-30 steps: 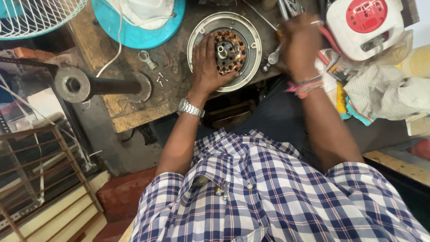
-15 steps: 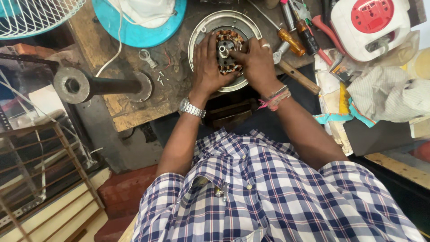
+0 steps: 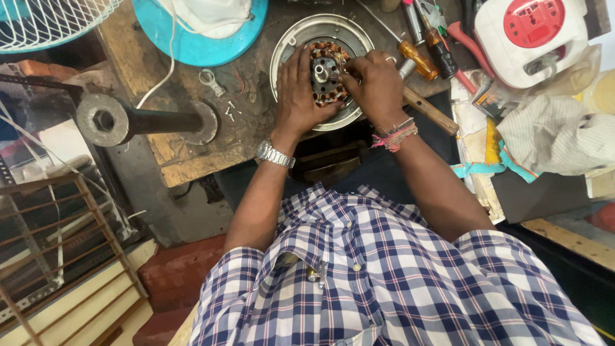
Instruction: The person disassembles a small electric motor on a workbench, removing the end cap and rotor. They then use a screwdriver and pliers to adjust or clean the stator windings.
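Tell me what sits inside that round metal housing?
Inside the housing: copper windings around a central shaft. Left hand and right hand cover the lower part.

We see a dull, silvery metal motor housing (image 3: pixel 291 48) with coppery, glossy wire windings (image 3: pixel 327 51) at its middle, on a rough, scuffed wooden bench (image 3: pixel 186 150). Our left hand (image 3: pixel 300 96) wears a shiny metal watch (image 3: pixel 275 154); our right hand (image 3: pixel 378 83) has woven thread bands (image 3: pixel 394 136) at the wrist. Nearby lie a smooth turquoise plastic dish (image 3: pixel 186 45), a matt dark metal pipe (image 3: pixel 138 122), a translucent amber plastic screwdriver handle (image 3: pixel 419 59) and crumpled pale cloth (image 3: pixel 557 138). Our shirt (image 3: pixel 384 282) is soft checked cloth.
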